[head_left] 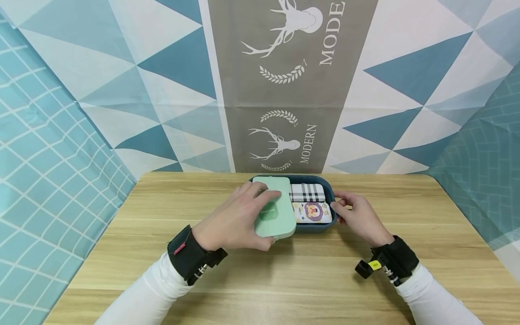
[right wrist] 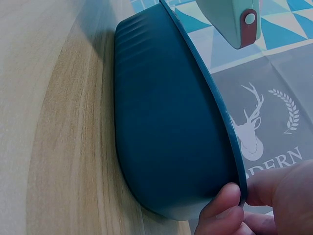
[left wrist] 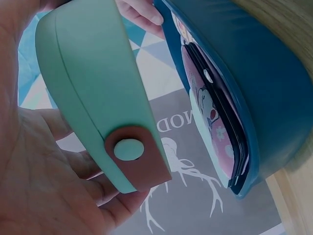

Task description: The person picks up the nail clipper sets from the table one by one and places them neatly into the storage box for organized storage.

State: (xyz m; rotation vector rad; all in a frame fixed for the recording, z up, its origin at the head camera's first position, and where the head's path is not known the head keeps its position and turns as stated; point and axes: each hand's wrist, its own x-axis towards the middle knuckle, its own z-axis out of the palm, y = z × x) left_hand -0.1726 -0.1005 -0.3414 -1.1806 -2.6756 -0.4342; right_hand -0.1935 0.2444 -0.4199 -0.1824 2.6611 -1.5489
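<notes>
My left hand [head_left: 237, 219] grips a mint green manicure case [head_left: 278, 221], thumb at its near edge and fingers across its top. The case is held over the left part of a dark blue plastic basket [head_left: 314, 229]; in the left wrist view its brown snap strap [left wrist: 139, 169] shows, apart from the basket. My right hand [head_left: 359, 216] pinches the basket's right rim between thumb and fingers. Inside the basket lie a black-and-white plaid case [head_left: 307, 192] and a white case with a lion print [head_left: 312, 212]. A pink patterned item with dark edges [left wrist: 210, 110] also sits in it.
The basket stands on a wood-grain table [head_left: 292, 289], close to its far edge. Behind that hangs a patterned cloth [head_left: 280, 99] with deer heads and triangles. Blue tiled-pattern sheets [head_left: 48, 158] flank the table. Both wrists wear black camera straps [head_left: 191, 253].
</notes>
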